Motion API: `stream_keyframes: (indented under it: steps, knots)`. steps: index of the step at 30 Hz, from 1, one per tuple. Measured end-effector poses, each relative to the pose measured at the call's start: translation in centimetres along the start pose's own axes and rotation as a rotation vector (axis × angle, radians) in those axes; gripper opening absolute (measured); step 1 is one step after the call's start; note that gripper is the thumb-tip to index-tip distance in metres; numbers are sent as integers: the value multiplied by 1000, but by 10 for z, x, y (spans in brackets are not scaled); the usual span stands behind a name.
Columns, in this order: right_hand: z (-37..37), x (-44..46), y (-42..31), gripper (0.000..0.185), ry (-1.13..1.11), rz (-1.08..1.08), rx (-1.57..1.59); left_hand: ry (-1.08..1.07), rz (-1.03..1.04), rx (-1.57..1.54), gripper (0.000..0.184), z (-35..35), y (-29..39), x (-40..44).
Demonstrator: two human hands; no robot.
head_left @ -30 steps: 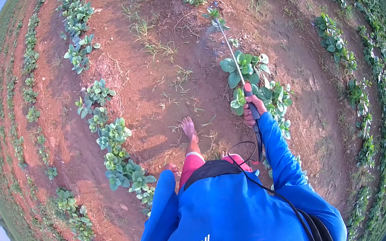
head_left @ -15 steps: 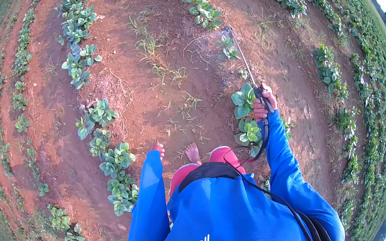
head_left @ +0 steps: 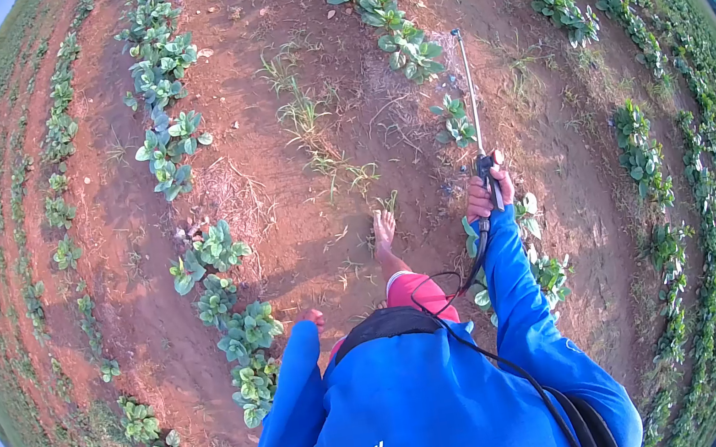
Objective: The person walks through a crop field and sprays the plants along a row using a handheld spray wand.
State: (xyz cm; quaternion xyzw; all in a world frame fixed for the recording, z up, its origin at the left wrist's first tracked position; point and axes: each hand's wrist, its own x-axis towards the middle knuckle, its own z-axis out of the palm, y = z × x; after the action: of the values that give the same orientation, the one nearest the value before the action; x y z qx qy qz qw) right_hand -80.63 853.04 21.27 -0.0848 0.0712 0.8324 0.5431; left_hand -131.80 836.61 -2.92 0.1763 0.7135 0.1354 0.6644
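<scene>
My right hand [head_left: 489,195] is wrapped round the dark trigger handle of a spray wand [head_left: 474,104]. The thin metal lance points forward, its nozzle [head_left: 455,33] over soil just right of a leafy crop row. A young green plant [head_left: 455,122] stands just left of the lance. From the handle, a black hose [head_left: 481,251] runs back past my forearm. My left hand [head_left: 315,319] hangs low beside my waist, mostly hidden by its blue sleeve, and its fingers cannot be made out. Nothing is seen in it.
A bare foot [head_left: 384,227] is on the reddish soil between two crop rows. The left row [head_left: 245,333] runs close by my left arm. Grass weeds [head_left: 306,120] grow between the rows. More rows [head_left: 639,154] lie to the right. A thin black cable [head_left: 447,326] crosses my front.
One bare foot has stepped forward. The wand has swung clockwise to point nearly straight ahead, its nozzle shifting right. My left hand has drawn back, and the rows have shifted right in view.
</scene>
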Motion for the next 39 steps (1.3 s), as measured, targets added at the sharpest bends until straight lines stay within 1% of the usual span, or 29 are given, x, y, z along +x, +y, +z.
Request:
stream_keyframes:
  steps: [2, 5, 6, 7, 9, 10, 11, 13, 15, 17, 20, 21, 22, 23, 25, 27, 30, 31, 33, 34, 35, 36, 37, 38, 39]
  knots:
    - [9, 35, -16, 34, 16, 12, 1, 96, -86, 26, 21, -1, 18, 5]
    - [18, 87, -52, 34, -7, 23, 22, 71, -269, 133, 17, -7, 61, 28]
    - [25, 104, -62, 34, -16, 33, 28, 154, -255, 143, 14, -3, 78, 32]
    - [29, 120, -73, 34, -28, 43, 33, 114, -236, 104, 14, -3, 100, 38]
    - [33, 154, -93, 33, 16, 56, 42, 35, -196, 22, 13, -3, 140, 56]
    - [38, 169, -101, 33, 42, 61, 20, 58, -134, 4, 14, 3, 167, 57]
    - [42, 184, -108, 33, 69, 66, -4, 79, -72, -16, 16, 22, 215, 41]
    - [46, 206, -115, 31, 233, 85, -112, 107, -43, 118, 21, 52, 302, 14]
    - [52, 223, -115, 30, 370, 127, -265, 105, 152, 149, 26, 57, 337, 23]
    - [42, 229, -107, 30, 542, 180, -444, 82, 181, 119, 27, 61, 365, 32]
    - [48, 205, -88, 28, 810, 226, -723, 42, 192, 67, 28, 57, 377, 44]
    - [44, 188, -84, 26, 860, 189, -839, 30, 189, 51, 28, 53, 376, 47]
    - [5, 152, -82, 24, 859, 146, -1013, 44, 113, 74, 28, 46, 372, 59]
    - [6, 133, -79, 22, 912, 185, -1016, 58, 44, 101, 28, 36, 355, 73]
    - [-2, 100, -71, 21, 979, 148, -1132, 65, -132, 120, 28, 17, 330, 101]
    - [25, 93, -65, 20, 1041, 195, -1048, 50, -348, 101, 28, 4, 317, 122]
    - [47, 116, -63, 21, 1095, 239, -950, 31, -420, 140, 29, 4, 339, 133]
    - [52, 125, -61, 21, 1110, 256, -920, 45, -345, 135, 29, -1, 337, 155]
    - [64, 160, -64, 22, 1077, 274, -759, 66, -190, 116, 30, 0, 344, 208]
    - [69, 180, -70, 23, 1061, 285, -681, 18, -235, 144, 28, 3, 368, 217]
    - [72, 200, -76, 24, 1014, 276, -575, -30, -282, 170, 26, 11, 413, 212]
    - [74, 222, -85, 26, 966, 267, -470, -27, -232, 212, 26, 17, 449, 205]
    - [83, 246, -98, 27, 758, 266, -382, -22, -180, 254, 25, 20, 482, 204]
    - [87, 267, -109, 27, 686, 217, -360, -61, -97, 236, 27, 19, 509, 209]
    - [89, 286, -119, 27, 664, 197, -292, -99, -13, 218, 28, 17, 535, 215]
